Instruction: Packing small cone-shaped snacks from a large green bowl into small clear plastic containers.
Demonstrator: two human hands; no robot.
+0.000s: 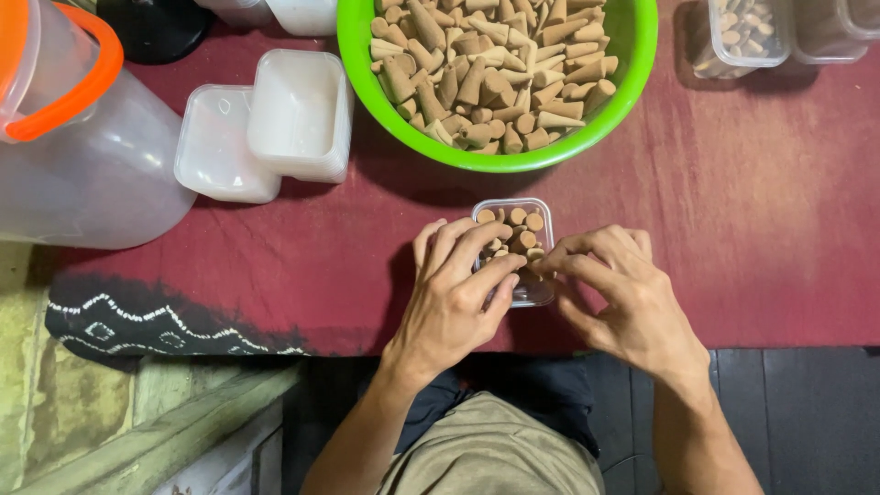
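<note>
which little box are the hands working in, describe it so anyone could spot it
Start at the big green bowl of tan cones on the dark red cloth. Just below its rim sits a small clear plastic box, between the left hand and right hand. Unlike the white lidded tubs to the left, it is open and cone-filled.

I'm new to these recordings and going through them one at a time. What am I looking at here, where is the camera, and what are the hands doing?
There is no machine here: a person works with two bare hands. The one picture comes from a camera on the person's head, looking down. The left hand and right hand both touch a small clear box partly filled with tan cones standing on end. It sits on a dark red cloth. Behind it is a green bowl heaped with the same cones. To the left lie two white lids and a large clear jug with an orange handle. More clear boxes stand at the top right.
</note>
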